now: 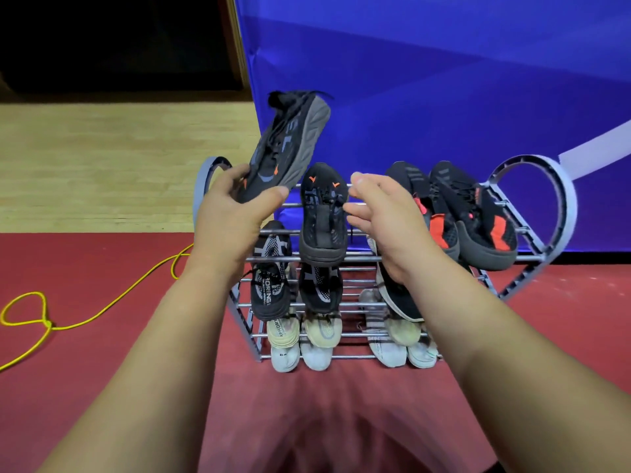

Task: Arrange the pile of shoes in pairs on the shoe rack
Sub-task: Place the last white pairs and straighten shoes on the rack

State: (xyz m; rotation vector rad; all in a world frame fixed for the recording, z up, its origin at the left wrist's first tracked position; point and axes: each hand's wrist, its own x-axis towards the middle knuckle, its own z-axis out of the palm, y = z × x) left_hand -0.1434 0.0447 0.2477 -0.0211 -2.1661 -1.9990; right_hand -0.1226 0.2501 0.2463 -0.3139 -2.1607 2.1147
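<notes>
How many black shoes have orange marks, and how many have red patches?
Black shoes with orange marks: 2, the held shoe in the left hand and the racked shoe.
Black shoes with red patches: 2, the inner shoe and the outer shoe.
Total: 4

Held shoe (pixel 290 141): we lose its lower end under the left hand (pixel 232 213).
Dark shoe (pixel 401 298): the right hand (pixel 386 227) covers its upper half; we cannot tell its mate.
Shoe rack (pixel 532 199): our left wrist hides part of its near left side.
Yellow cord (pixel 41 322): it leaves by the left edge and passes behind our left forearm.
Bottom edge: a dark blurred shape (pixel 341 448) we cannot identify.
</notes>
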